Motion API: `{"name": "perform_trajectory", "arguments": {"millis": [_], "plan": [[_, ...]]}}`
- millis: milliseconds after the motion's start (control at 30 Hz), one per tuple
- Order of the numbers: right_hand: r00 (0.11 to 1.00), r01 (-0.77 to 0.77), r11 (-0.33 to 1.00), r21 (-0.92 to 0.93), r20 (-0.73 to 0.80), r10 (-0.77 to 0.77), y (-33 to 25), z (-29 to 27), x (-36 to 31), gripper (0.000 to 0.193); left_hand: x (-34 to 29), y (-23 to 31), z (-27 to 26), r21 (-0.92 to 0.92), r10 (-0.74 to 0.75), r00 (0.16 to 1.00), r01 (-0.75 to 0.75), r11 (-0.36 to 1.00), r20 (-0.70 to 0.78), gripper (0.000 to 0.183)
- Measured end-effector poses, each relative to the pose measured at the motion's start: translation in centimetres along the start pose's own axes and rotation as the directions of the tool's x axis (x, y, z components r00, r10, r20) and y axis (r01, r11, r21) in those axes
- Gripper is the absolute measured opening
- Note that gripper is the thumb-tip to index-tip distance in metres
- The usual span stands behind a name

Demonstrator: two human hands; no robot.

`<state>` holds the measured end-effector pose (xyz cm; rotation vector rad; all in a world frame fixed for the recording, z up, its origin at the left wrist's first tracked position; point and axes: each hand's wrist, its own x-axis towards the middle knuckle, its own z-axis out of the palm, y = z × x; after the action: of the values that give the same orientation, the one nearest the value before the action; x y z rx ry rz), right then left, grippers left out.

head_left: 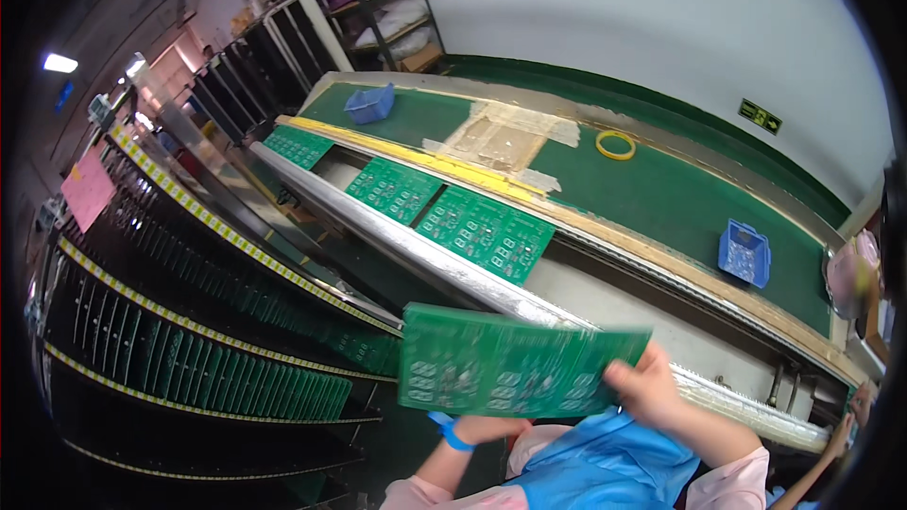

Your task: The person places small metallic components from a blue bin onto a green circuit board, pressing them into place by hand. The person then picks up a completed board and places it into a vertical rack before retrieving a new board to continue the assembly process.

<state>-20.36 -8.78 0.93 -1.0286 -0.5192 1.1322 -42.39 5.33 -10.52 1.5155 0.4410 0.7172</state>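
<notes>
A green printed circuit board panel (524, 368) with rows of white digit outlines is held level in front of me. My right hand (652, 387) is closed on its right end, thumb on the near face. Motion blur keeps me from telling whether it is a single panel or several together. Below the panel's lower edge is my left hand (484, 429), with a blue band on the wrist; its fingers are mostly hidden, so its grip does not show. Beyond the held panel, similar circuit boards (484, 229) lie in a row on the conveyor rails (444, 260).
A black rack (217, 406) with several upright boards stands at left. On the green bench (652, 184) are a blue bin (369, 104), a yellow tape roll (616, 144) and another blue bin (744, 253) holding small clear parts. Another person's hands (850, 416) are at far right.
</notes>
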Motion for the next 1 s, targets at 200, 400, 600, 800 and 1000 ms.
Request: {"name": "perform_trajectory", "arguments": {"millis": [200, 400, 600, 800, 1000], "plan": [[0.941, -0.149, 0.972, 0.183, -0.274, 0.196, -3.0, -8.7, 2.6, 0.033, 1.1, -17.5, -17.5, -0.884, -0.790, 0.510, 0.111, 0.453, -0.341, 0.045], [0.895, -0.193, 0.957, 0.219, -0.360, 0.263, -0.7, -13.4, 5.3, 0.028, -1.6, -24.8, -32.9, -0.904, -0.886, 0.177, -0.063, 0.424, -0.428, 0.125], [0.905, -0.138, 0.971, 0.197, -0.373, 0.204, 0.6, -14.5, 6.0, 0.027, 0.5, -26.8, -33.9, -0.932, -0.930, 0.060, -0.025, 0.363, -0.363, 0.113], [0.893, -0.192, 0.978, 0.082, -0.398, 0.209, 1.2, -12.8, 6.9, 0.033, -2.9, -30.5, -32.8, -0.886, -0.888, -0.052, -0.071, 0.459, -0.456, 0.079], [0.772, -0.599, 0.740, -0.306, -0.465, 0.432, 0.5, -10.6, 10.9, 0.035, -5.9, -31.4, -31.9, -0.761, -0.764, -0.003, -0.079, 0.644, -0.646, 0.041]]}}
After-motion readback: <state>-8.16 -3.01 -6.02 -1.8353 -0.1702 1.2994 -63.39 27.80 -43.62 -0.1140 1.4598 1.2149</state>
